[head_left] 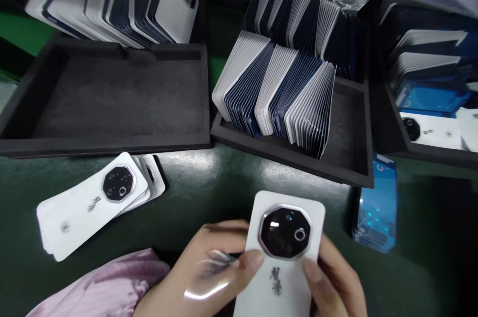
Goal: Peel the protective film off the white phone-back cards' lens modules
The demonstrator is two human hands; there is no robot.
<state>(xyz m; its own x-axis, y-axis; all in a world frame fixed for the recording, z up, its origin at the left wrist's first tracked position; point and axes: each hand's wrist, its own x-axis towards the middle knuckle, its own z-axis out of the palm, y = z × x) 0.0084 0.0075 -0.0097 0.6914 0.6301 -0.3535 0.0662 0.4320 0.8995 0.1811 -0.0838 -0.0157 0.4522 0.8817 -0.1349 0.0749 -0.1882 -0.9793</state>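
Hands point(194, 260) point(339, 277), two, one white panel point(291, 277) held between

You hold a white phone panel point(289, 277) lengthwise, its near end out of view. Its black octagonal camera window point(285, 232) sits above dark lettering point(275, 273).

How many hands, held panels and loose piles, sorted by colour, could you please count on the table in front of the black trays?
Hands: 2, the left hand and the right hand
Held white panel: 1
White pile: 1
Blue pile: 1
Total: 5
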